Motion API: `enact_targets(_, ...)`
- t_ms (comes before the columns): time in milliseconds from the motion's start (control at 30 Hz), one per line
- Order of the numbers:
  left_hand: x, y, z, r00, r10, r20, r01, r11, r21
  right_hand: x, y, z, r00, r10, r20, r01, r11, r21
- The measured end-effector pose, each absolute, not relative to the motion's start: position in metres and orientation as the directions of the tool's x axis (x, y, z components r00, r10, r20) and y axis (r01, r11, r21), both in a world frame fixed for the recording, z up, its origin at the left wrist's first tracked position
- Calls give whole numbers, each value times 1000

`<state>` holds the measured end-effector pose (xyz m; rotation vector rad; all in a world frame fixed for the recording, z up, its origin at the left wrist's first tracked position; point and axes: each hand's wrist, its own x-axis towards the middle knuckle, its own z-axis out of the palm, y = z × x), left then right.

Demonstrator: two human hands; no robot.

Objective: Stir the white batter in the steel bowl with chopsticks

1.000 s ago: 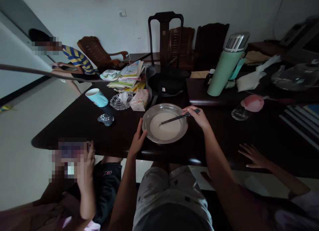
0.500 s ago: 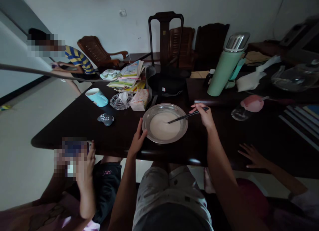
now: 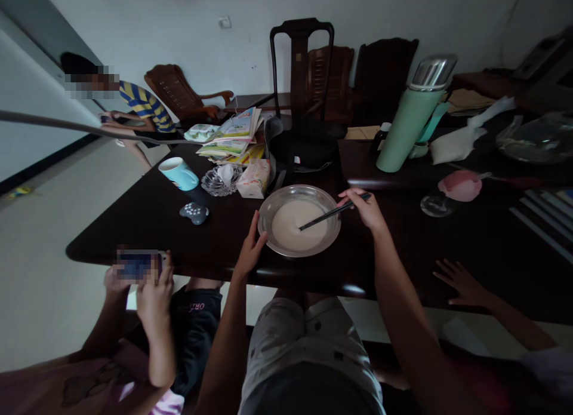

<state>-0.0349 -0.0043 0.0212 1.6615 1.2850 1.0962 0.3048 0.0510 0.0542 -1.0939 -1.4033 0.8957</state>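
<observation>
A shallow metal bowl (image 3: 267,207) of pale batter (image 3: 290,221) sits on the dark table (image 3: 403,248) in front of me. My left hand (image 3: 250,248) rests against the bowl's near left rim, thumb and fingers spread along it. My right hand (image 3: 367,207) is closed on a pair of dark chopsticks (image 3: 331,213) at the bowl's right side. Their tips dip into the batter near the middle.
A blue mug (image 3: 178,173), a glass dish (image 3: 220,181), a tissue pack (image 3: 253,179), books (image 3: 233,137) and a green thermos (image 3: 409,125) stand behind the bowl. Another person's hand (image 3: 459,280) lies on the table's right edge. A person at left holds a phone (image 3: 136,264).
My right hand has swung the chopsticks around in the batter, out to the right and slightly back. The left hand stays on the rim. The view has shifted a little.
</observation>
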Motion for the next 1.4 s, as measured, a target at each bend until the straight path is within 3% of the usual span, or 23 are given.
enact_targets(100,-35,-4,21,134,974,181,324,-216,921,303,51,53,-50,956,290,142,295,-945)
enact_targets(267,-36,-3,19,140,974,180,333,-217,918,307,52,52,73,946,317,135,306,-943)
enact_targets(467,-37,-1,17,143,970,198,341,-235,910,302,52,52,-60,957,284,128,290,-948)
enact_targets(633,-37,-2,17,144,969,199,347,-238,907,307,53,50,43,949,313,127,306,-944)
enact_targets(800,-37,-2,16,148,966,210,342,-250,906,304,52,50,-65,959,277,117,283,-952)
enact_targets(1000,-37,-2,16,138,968,211,351,-247,903,308,53,51,75,946,316,109,307,-945)
enact_targets(1167,-38,-2,15,131,970,203,338,-236,911,304,52,52,-44,961,274,103,277,-955)
enact_targets(1400,-36,-3,19,136,971,197,344,-233,910,308,51,53,87,946,311,129,299,-945)
